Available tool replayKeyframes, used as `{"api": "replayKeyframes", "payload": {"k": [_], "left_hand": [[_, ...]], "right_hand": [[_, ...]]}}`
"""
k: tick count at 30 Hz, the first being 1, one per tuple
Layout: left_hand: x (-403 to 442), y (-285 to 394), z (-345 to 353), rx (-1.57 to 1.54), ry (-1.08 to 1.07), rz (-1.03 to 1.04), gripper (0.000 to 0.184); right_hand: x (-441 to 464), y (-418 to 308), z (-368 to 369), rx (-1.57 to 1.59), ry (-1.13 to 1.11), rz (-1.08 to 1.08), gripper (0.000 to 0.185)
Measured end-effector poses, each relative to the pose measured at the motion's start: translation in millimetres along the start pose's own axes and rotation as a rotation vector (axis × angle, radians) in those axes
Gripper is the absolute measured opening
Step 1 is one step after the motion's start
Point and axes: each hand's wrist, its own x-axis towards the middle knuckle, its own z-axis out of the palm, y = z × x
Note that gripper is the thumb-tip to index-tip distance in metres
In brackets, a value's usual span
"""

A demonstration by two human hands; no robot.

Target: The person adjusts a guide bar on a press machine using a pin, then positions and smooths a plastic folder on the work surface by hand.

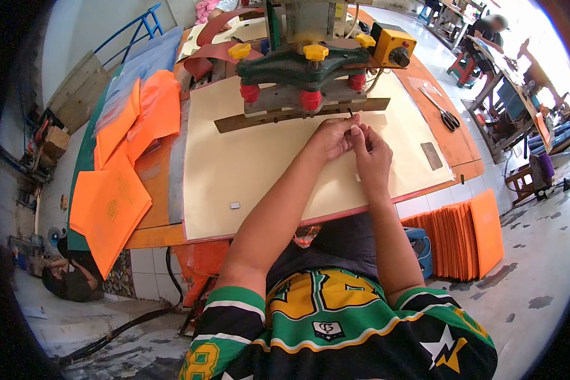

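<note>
My left hand (335, 138) and my right hand (373, 157) meet over the cream sheet (247, 171), fingertips pinched together. Whatever small thing they hold, if any, is hidden by the fingers. Just beyond them runs a long, dull metal strip (240, 122) under the head of a green press (313, 69) with red knobs and yellow screws. A short dark pin (350, 111) shows at the strip, close to my left fingertips. On the sheet lie a small whitish block (235, 205) and a grey metal plate (432, 156).
Orange printed sheets (111, 212) lie at the table's left. Black-handled scissors (448, 119) rest on the right. A yellow control box (394, 47) is beside the press. Stacked orange pieces (453, 240) stand below right. Other people (69, 278) are at left and far right.
</note>
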Motion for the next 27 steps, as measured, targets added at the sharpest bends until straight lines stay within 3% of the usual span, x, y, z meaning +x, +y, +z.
{"api": "replayKeyframes", "payload": {"k": [4, 6, 10, 18, 22, 24, 25, 27], "left_hand": [[3.7, -3.2, -0.5, -0.003, 0.015, -0.015, 0.037], [2.1, -0.3, 2.9, 0.007, 0.002, -0.018, 0.039], [-1.7, 1.2, 10.8, 0.003, 0.006, -0.02, 0.04], [-3.7, 1.1, 7.1, -0.012, 0.04, -0.011, 0.025], [-10.6, 1.4, 11.3, -0.012, 0.048, 0.016, 0.022], [-6.4, 1.6, 7.1, -0.007, 0.008, 0.007, 0.022], [-3.7, 0.4, 4.8, -0.005, -0.034, -0.001, 0.023], [-2.0, -2.4, 3.8, 0.001, -0.004, 0.012, 0.025]], "right_hand": [[3.6, 12.0, -2.1, -0.017, -0.077, 0.092, 0.031], [-0.7, 4.6, 3.4, 0.079, 0.072, -0.014, 0.032], [-1.8, -9.5, 2.4, 0.068, 0.138, -0.073, 0.03], [10.4, 21.3, -7.8, 0.392, -0.076, 0.194, 0.025], [10.4, 24.2, -3.8, 0.4, -0.091, 0.259, 0.023], [7.3, 18.4, 3.3, 0.281, 0.129, 0.051, 0.026], [5.4, 13.1, 2.3, 0.281, 0.131, 0.053, 0.026], [0.0, 0.5, -4.2, -0.005, 0.13, 0.035, 0.034]]}}
